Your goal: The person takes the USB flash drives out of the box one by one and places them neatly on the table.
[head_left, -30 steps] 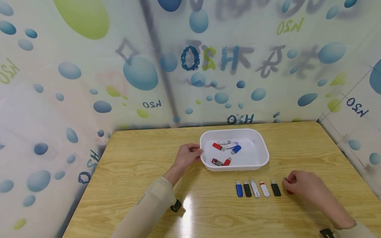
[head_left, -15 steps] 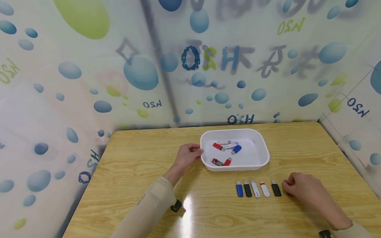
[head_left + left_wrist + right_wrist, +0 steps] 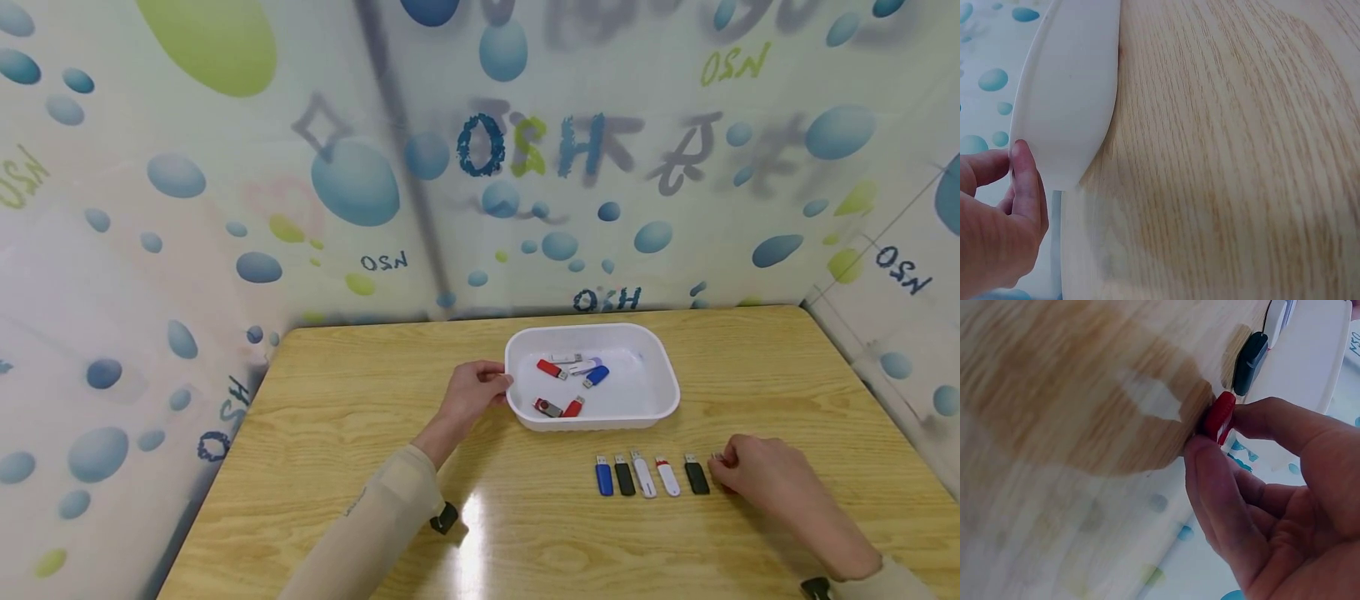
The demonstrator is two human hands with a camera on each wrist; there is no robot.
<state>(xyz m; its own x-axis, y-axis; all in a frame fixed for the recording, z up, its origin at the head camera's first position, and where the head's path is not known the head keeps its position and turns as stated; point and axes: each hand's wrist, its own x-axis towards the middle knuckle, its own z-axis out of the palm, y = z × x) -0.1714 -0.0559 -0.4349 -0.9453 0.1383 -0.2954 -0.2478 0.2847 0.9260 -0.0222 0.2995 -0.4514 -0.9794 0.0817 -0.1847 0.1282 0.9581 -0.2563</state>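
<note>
My left hand pinches the left rim of a white plastic tray; in the left wrist view, thumb and fingers sit on either side of the tray's edge. Inside the tray lie several USB sticks, among them a blue one, a red one and a dark-red swivel one. My right hand pinches a red USB stick between thumb and fingers, low over the table at the right end of a row. A black USB stick is its nearest neighbour.
The row continues leftward with a white-and-red stick, a white one, a black one and a blue one. The wooden table meets a patterned backdrop behind the tray.
My right hand has shifted slightly left with the red USB stick, closer to the black one. The left hand keeps its grip on the tray's rim.
</note>
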